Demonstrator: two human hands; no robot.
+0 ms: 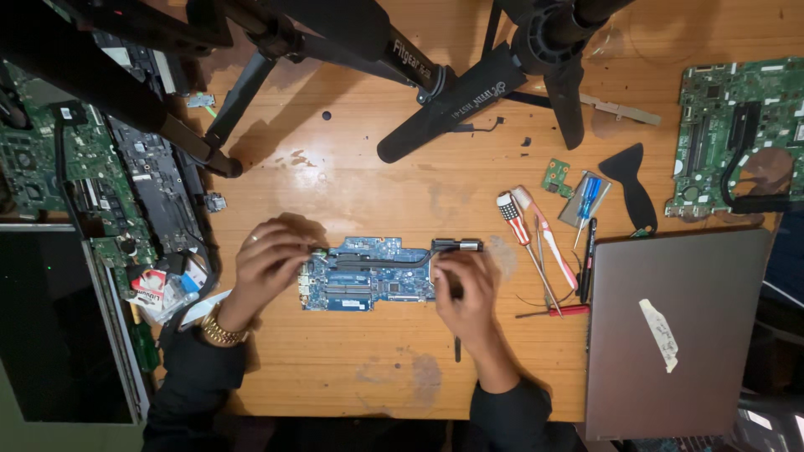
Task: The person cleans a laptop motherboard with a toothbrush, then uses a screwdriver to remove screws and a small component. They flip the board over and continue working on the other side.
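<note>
A blue laptop motherboard (368, 276) lies flat in the middle of the wooden table, with a dark heat pipe (381, 260) running across its top to a black fan piece (457, 245) at its right end. My left hand (266, 266) rests on the board's left edge, fingers curled against it. My right hand (465, 289) sits at the board's right edge, gripping a thin dark screwdriver (457, 347) whose shaft shows below the palm. The tool's tip is hidden under my fingers.
Red-and-white screwdrivers (536, 234), tweezers and a black pry tool (633, 188) lie right of the board. A closed grey laptop (670, 326) fills the lower right. Green boards sit far right (737, 134) and left (50, 159). Black tripod legs (452, 100) cross the top.
</note>
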